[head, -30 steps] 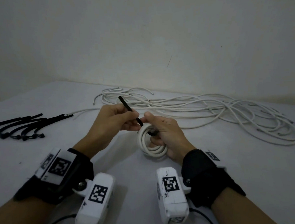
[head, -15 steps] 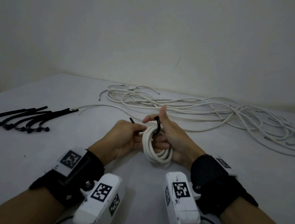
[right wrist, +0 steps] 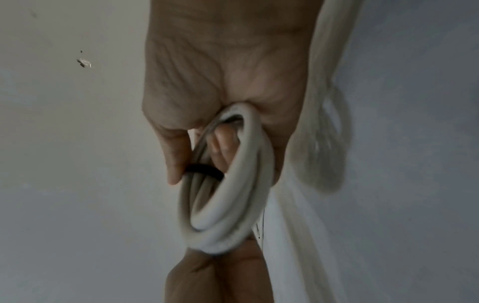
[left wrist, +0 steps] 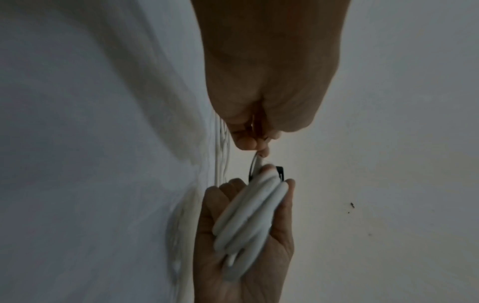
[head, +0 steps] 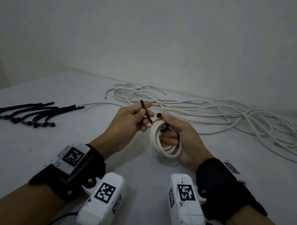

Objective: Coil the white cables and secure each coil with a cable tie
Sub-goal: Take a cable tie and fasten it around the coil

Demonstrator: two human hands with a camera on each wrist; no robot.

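Observation:
A small coil of white cable (head: 164, 145) stands upright in my right hand (head: 167, 128), whose fingers curl through its middle. A black cable tie (head: 145, 112) wraps the top of the coil. Its head (head: 159, 115) sits at my right thumb tip. My left hand (head: 143, 112) pinches the tie's tail just left of the coil, and the tail's end sticks up past the fingers. The right wrist view shows the tie's band (right wrist: 204, 170) across the coil's strands (right wrist: 228, 194). In the left wrist view the coil (left wrist: 254, 209) lies in my right palm.
A long tangle of loose white cables (head: 212, 113) spreads over the white table (head: 44, 151) behind and to the right of my hands. Several spare black cable ties (head: 34, 115) lie at the far left. A wall runs close behind the table.
My left hand has drawn the tie's tail up and to the left, away from the coil. The right hand keeps hold of the coil, with its fingers now curled rather than raised.

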